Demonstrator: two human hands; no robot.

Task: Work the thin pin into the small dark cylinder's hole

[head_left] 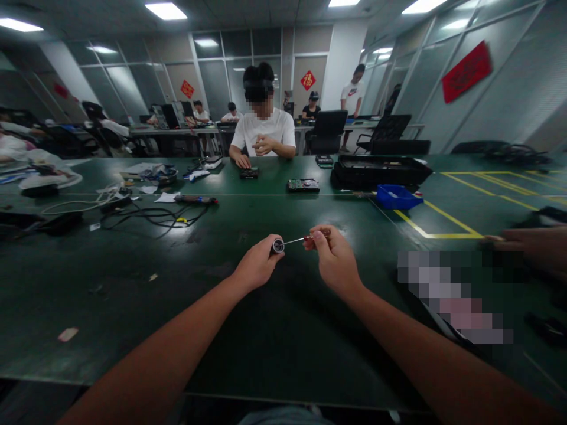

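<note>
In my left hand (259, 262) is a small round part (278, 245) with a pale rim and a dark inside; its exact kind I cannot make out. Its open end faces me and tilts to the right. My right hand (332, 257) grips a screwdriver (310, 237) by its reddish handle, fingers closed around it. The thin metal shaft points left, and its tip reaches the rim or inside of the round part. Both hands are held above the green table (248, 354), near its middle.
Across the table a person (263, 127) handles a hard drive (248, 173). Another hard drive (303, 185) lies closer. A blue bin (398, 197) and black tray (381, 171) stand right. An electric screwdriver (195, 200) and cables lie left. Another person's hand (514, 242) reaches in at right.
</note>
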